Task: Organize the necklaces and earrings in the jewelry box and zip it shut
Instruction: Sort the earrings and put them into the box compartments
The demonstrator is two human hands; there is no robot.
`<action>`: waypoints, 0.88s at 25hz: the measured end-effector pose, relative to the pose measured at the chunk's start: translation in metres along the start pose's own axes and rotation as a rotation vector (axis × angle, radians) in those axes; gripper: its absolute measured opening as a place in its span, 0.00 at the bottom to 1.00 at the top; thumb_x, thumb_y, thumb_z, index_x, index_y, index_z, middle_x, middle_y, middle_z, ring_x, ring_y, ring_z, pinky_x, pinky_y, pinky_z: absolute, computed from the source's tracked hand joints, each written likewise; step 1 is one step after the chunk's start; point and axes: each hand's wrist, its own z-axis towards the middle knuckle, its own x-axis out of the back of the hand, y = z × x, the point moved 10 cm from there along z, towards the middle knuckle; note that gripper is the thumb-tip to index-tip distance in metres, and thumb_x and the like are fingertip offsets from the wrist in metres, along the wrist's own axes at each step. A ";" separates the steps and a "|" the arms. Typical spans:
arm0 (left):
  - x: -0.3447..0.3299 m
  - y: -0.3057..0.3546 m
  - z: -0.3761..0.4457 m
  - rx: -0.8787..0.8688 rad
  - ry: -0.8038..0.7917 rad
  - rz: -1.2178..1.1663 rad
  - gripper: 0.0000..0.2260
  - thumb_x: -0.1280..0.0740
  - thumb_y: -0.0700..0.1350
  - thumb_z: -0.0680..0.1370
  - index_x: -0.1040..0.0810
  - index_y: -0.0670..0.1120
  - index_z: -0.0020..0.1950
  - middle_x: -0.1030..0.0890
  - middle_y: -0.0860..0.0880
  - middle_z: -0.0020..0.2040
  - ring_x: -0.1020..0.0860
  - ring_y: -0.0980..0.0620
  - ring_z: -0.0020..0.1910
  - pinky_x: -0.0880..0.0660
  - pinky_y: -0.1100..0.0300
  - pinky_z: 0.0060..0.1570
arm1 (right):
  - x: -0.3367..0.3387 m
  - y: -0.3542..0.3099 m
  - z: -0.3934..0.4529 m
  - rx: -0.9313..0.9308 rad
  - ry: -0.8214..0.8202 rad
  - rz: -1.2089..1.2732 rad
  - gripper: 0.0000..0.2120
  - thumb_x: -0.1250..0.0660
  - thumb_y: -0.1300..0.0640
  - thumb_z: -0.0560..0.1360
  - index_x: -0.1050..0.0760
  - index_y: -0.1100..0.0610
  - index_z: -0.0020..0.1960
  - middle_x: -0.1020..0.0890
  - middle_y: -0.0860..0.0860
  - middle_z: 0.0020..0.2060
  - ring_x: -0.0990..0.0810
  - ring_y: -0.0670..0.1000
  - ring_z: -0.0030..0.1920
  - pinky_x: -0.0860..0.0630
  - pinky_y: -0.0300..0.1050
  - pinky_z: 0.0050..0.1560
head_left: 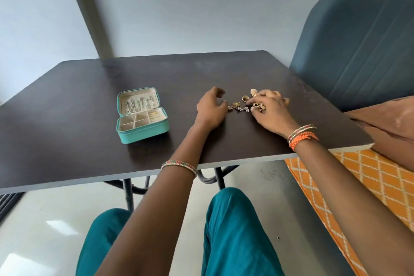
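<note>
One teal jewelry box (pixel 142 126) lies open on one dark worktop (pixel 89 152). Two hands are there, the left hand (pixel 210 107) and the right hand (pixel 272 110). About six small jewelry pieces (pixel 240 108) lie between them; exact count unclear. One blue chair (pixel 358 51) stands beside.

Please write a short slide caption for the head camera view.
Two hands sort loose earrings on a dark table beside an open jewelry box.

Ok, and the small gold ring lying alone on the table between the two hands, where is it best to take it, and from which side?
Probably pinch the gold ring across its band from straight above. It lies low on the table with open space around it, apart from the other pieces. The right hand is nearest; the left hand hovers beside the pile.
</note>
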 end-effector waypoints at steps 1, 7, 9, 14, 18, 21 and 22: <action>0.008 -0.006 -0.001 0.021 0.057 -0.128 0.14 0.40 0.35 0.75 0.24 0.41 0.59 0.21 0.45 0.57 0.24 0.51 0.55 0.30 0.63 0.56 | 0.004 -0.001 0.000 0.005 0.040 0.019 0.10 0.35 0.54 0.75 0.20 0.46 0.54 0.25 0.48 0.59 0.33 0.53 0.63 0.43 0.48 0.57; 0.022 -0.026 0.002 0.117 0.188 -0.411 0.17 0.45 0.28 0.70 0.23 0.43 0.48 0.20 0.47 0.46 0.22 0.52 0.48 0.25 0.57 0.51 | 0.015 -0.010 0.012 0.009 0.161 -0.013 0.12 0.38 0.58 0.77 0.19 0.44 0.50 0.24 0.47 0.58 0.32 0.52 0.62 0.46 0.47 0.55; 0.020 -0.027 0.003 0.110 0.177 -0.388 0.17 0.45 0.28 0.70 0.22 0.44 0.46 0.20 0.47 0.46 0.22 0.51 0.48 0.25 0.55 0.52 | 0.015 -0.006 0.024 -0.028 0.149 -0.055 0.12 0.39 0.58 0.78 0.19 0.44 0.51 0.24 0.48 0.59 0.33 0.53 0.63 0.46 0.48 0.55; 0.019 -0.027 0.004 0.111 0.161 -0.383 0.17 0.46 0.29 0.71 0.22 0.46 0.41 0.19 0.48 0.44 0.23 0.52 0.44 0.24 0.55 0.48 | 0.005 0.003 0.054 -0.100 -0.043 -0.175 0.08 0.36 0.47 0.75 0.19 0.46 0.49 0.23 0.48 0.57 0.35 0.55 0.64 0.43 0.53 0.58; 0.020 -0.024 0.001 0.114 0.151 -0.392 0.17 0.46 0.29 0.71 0.23 0.47 0.39 0.20 0.48 0.43 0.24 0.52 0.41 0.25 0.55 0.45 | -0.004 -0.004 0.065 -0.066 -0.112 -0.254 0.06 0.34 0.50 0.72 0.18 0.49 0.43 0.20 0.47 0.51 0.33 0.55 0.63 0.43 0.55 0.60; 0.020 -0.023 -0.001 0.120 0.148 -0.399 0.14 0.43 0.31 0.72 0.22 0.46 0.41 0.20 0.49 0.42 0.26 0.53 0.37 0.27 0.57 0.41 | 0.013 -0.016 0.059 -0.040 0.011 -0.182 0.06 0.33 0.51 0.73 0.18 0.50 0.43 0.18 0.46 0.47 0.29 0.53 0.61 0.43 0.54 0.61; 0.018 -0.019 -0.003 0.105 0.131 -0.396 0.11 0.41 0.32 0.73 0.21 0.45 0.42 0.20 0.49 0.41 0.26 0.54 0.36 0.28 0.59 0.40 | 0.024 -0.024 0.053 -0.015 0.079 -0.107 0.06 0.33 0.51 0.74 0.18 0.50 0.42 0.17 0.45 0.45 0.27 0.51 0.58 0.42 0.51 0.59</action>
